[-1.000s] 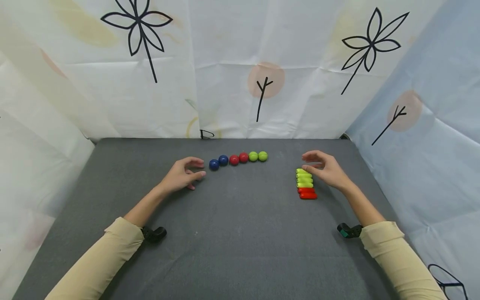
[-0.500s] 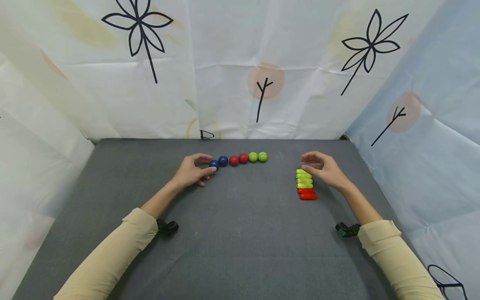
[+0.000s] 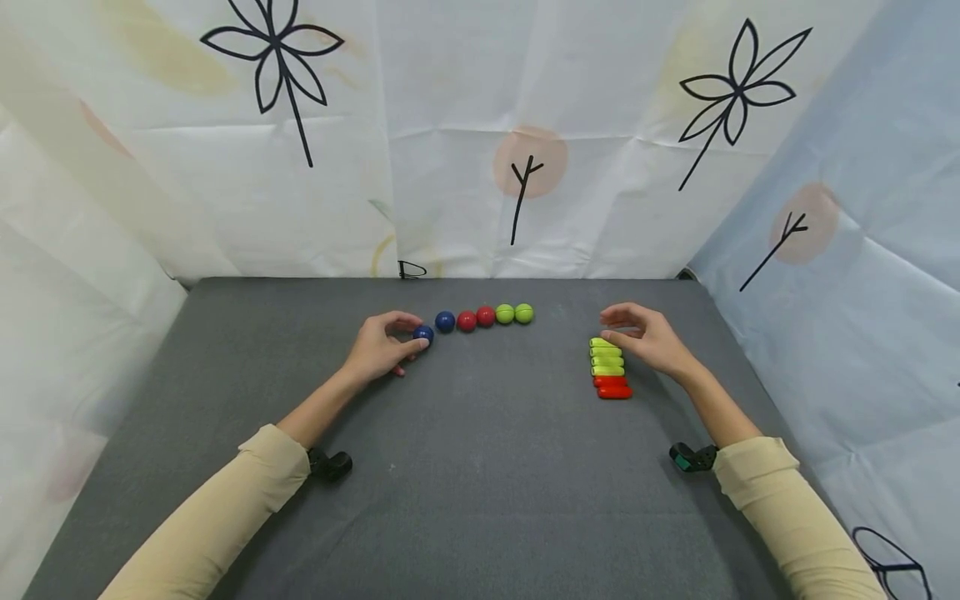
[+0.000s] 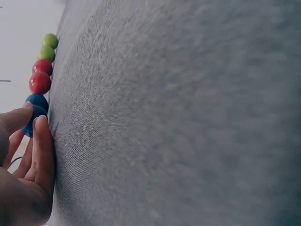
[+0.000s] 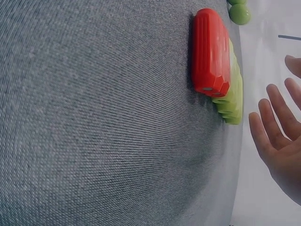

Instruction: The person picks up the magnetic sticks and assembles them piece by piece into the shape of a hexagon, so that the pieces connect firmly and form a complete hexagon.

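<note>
My left hand [image 3: 377, 346] pinches a dark blue ball [image 3: 423, 334] between thumb and fingers at the left end of a row of balls. A second blue ball [image 3: 445, 322] lies just right of it, then two red balls [image 3: 466, 321] and two green balls [image 3: 504, 313]. In the left wrist view the thumb and fingers partly cover the held ball [image 4: 33, 125]. Above the far end of a column of small ridged pieces, my right hand [image 3: 651, 340] hovers with loosely bent fingers, holding nothing. The yellow-green pieces [image 3: 607, 362] lie farther off, the red pieces [image 3: 614, 392] nearer.
A grey cloth [image 3: 465, 467] covers the table. White fabric [image 3: 450, 192] with drawn flowers hangs behind it, and similar fabric [image 3: 862, 333] closes the right side. Each wrist carries a black camera strap [image 3: 330, 465].
My left hand has come rightward to the row and taken hold of the end blue ball, drawing it slightly left and nearer. The right hand has hardly moved.
</note>
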Motion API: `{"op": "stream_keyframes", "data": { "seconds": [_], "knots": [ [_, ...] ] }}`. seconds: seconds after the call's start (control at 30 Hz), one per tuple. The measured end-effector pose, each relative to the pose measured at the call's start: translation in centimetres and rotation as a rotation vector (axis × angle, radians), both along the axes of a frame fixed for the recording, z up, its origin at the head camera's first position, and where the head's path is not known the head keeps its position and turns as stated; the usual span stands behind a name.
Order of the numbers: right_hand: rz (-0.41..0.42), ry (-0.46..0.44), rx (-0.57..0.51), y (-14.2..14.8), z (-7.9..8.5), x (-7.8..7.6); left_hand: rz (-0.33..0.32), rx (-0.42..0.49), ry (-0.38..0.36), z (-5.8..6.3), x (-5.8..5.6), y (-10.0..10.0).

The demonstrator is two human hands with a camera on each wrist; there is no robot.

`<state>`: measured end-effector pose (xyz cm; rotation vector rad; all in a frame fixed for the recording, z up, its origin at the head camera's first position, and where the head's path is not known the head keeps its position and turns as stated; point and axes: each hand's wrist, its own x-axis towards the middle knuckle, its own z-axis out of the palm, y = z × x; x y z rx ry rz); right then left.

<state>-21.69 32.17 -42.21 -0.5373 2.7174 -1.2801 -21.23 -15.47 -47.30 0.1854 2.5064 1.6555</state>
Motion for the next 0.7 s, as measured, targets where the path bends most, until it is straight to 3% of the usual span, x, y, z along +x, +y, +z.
{"op": "stream_keyframes", "data": {
  "seconds": [0.4,0.7],
  "knots": [
    [0.003,0.003,0.021,0.0,0.3,0.1,-0.074,0.042,-0.091,0.3,3.9,-0.4],
    [-0.002,0.002,0.045,0.1,0.3,0.4,-0.137,0.054,-0.148,1.1,8.2,0.0]
  ]
}}
